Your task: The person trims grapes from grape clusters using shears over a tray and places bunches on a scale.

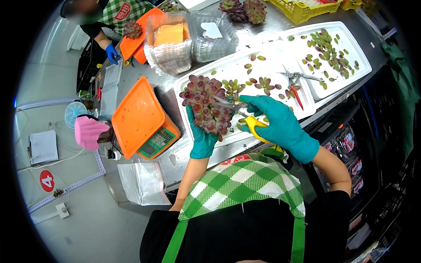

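A large reddish-purple succulent cluster (pixel 205 103) is held over the left end of a long white tray (pixel 180 83). My left hand (pixel 201 136), in a teal glove, supports it from below and behind, its fingers partly hidden by the rosettes. In my right hand (pixel 274 122), also gloved in teal, are yellow-handled scissors (pixel 253 125), whose blades reach the right side of the cluster. Loose leaves and a small rosette (pixel 264 85) lie in the tray beyond my right hand, beside red-handled pruners (pixel 296 90).
Left of the tray stands an orange scale (pixel 139 118), with a plastic bag (pixel 142 183) nearer me. Stacked clear containers (pixel 169 48) and more succulents (pixel 243 11) are behind. A co-worker's blue-gloved hand (pixel 112 54) shows at the upper left. A second white tray (pixel 364 59) holds leaves.
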{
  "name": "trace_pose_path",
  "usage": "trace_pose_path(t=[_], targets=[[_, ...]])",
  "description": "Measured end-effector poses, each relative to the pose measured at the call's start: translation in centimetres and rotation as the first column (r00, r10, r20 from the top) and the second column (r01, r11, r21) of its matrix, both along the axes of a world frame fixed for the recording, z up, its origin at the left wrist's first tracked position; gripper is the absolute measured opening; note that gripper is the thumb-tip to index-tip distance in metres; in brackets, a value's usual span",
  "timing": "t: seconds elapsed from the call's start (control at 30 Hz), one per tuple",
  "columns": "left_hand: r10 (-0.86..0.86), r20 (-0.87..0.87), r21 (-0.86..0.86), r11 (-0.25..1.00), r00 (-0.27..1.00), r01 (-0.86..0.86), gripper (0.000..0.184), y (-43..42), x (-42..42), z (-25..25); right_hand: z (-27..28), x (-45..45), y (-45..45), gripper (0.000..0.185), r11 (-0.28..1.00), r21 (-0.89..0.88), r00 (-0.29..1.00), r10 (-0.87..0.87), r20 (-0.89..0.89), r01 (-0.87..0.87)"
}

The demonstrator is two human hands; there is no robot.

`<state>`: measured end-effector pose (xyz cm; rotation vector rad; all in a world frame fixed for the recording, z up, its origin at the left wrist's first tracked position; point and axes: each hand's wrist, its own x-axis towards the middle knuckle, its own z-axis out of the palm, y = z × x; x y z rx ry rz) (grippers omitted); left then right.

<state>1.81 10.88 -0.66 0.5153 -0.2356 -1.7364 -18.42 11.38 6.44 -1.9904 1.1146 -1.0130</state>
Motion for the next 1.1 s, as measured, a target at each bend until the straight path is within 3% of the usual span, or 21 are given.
trace_pose_path(t=[0.03,0.1,0.13,0.17,0.23,0.3,0.33,0.37,0.47,0.5,0.6,0.7,0.8,0.83,0.9,0.93,0.97,1.0,1.07,1.1], targets=[[-0.003,0.020,0.008,1.000,1.000,0.003,0.064,0.1,-0.2,0.0,0.0,0.5,-0.1,0.043,1.000,-0.003,0.993,-0.002,0.118,0.002],[0.015,0.129,0.019,1.000,0.992,-0.018,0.067,0.5,-0.3,-0.9,0.5,1.3,-0.3,0.049,0.997,-0.032,0.993,0.078,0.093,-0.076],[-0.008,0.087,-0.051,0.999,0.996,0.013,0.063,0.7,-0.1,-1.2,0.7,1.7,-0.6,0.053,0.992,-0.048,0.989,0.120,0.081,-0.117],[-0.037,0.047,-0.121,0.992,0.998,0.043,0.060,0.9,0.0,-1.5,0.3,2.1,-0.8,0.055,0.979,-0.161,0.993,0.121,-0.010,-0.121],[0.145,0.272,-0.149,0.983,0.952,-0.107,0.057,1.8,-0.5,-2.6,-0.1,2.8,-0.9,0.056,0.965,-0.237,0.987,0.084,-0.134,-0.114],[0.111,0.224,-0.108,0.990,0.968,-0.088,0.055,2.1,-0.1,-3.3,-0.3,3.2,-1.0,0.056,0.943,-0.318,0.974,0.030,-0.225,-0.102],[0.094,0.199,-0.088,0.993,0.976,-0.078,0.056,2.1,0.1,-3.5,-0.3,3.3,-1.1,0.054,0.946,-0.304,0.968,0.034,-0.247,-0.111],[0.133,0.296,-0.143,0.985,0.946,-0.094,0.054,2.3,-0.4,-3.2,-0.4,3.4,-1.1,0.053,0.950,-0.288,0.962,0.039,-0.270,-0.119],[-0.071,0.099,0.147,0.987,0.993,0.056,0.057,1.2,0.0,-2.8,-0.6,3.7,-1.4,0.048,0.984,-0.150,0.965,0.054,-0.255,-0.095],[-0.047,0.193,0.169,0.986,0.980,0.014,0.061,1.3,-0.6,-2.1,-0.8,3.8,-1.4,0.046,0.993,-0.087,0.970,0.059,-0.234,-0.081],[-0.011,0.055,0.098,0.995,0.998,0.005,0.052,1.4,-1.1,-1.9,-1.0,4.0,-1.5,0.041,0.999,0.007,0.987,0.046,-0.155,-0.045],[0.018,0.059,0.084,0.996,0.998,-0.023,0.051,0.8,-1.2,-1.4,-1.4,4.1,-1.4,0.037,1.000,-0.013,0.998,0.015,-0.061,-0.015],[-0.083,-0.100,-0.096,0.993,0.991,0.074,0.053,0.1,-0.9,-1.7,-0.6,4.4,-0.6,0.034,0.972,0.235,0.999,0.028,-0.029,-0.021],[0.030,0.049,0.065,0.997,0.998,-0.034,0.057,0.0,-1.1,-1.5,-0.3,4.2,-0.6,0.033,0.967,0.256,1.000,0.008,-0.014,-0.004],[0.045,0.030,0.001,0.999,0.999,-0.045,0.058,-0.7,-1.4,-0.3,0.3,3.4,-0.8,0.032,0.954,0.299,0.999,-0.033,0.014,0.027],[0.053,0.020,-0.032,0.998,0.998,-0.052,0.059,-0.9,-1.3,-0.1,0.4,2.7,-1.2,0.035,0.977,0.212,0.995,-0.045,0.086,0.026],[0.088,0.094,-0.028,0.996,0.992,-0.086,0.061,-0.9,-1.1,0.0,0.1,1.8,-1.9,0.038,0.997,0.037,0.997,-0.073,0.025,0.072],[0.048,0.028,-0.011,0.999,0.998,-0.048,0.061,-1.1,-0.6,-0.2,-0.1,1.0,-2.6,0.042,0.984,-0.141,0.993,-0.110,-0.030,0.105],[-0.047,0.026,-0.042,0.998,0.999,0.048,0.063,-0.9,0.5,-0.8,1.6,-1.0,-3.3,0.051,0.952,-0.305,0.874,-0.150,-0.461,0.002],[-0.030,0.003,-0.020,0.999,1.000,0.030,0.064,-1.0,0.6,-0.8,2.0,-1.2,-3.3,0.052,0.912,-0.410,0.863,-0.189,-0.469,-0.023]])
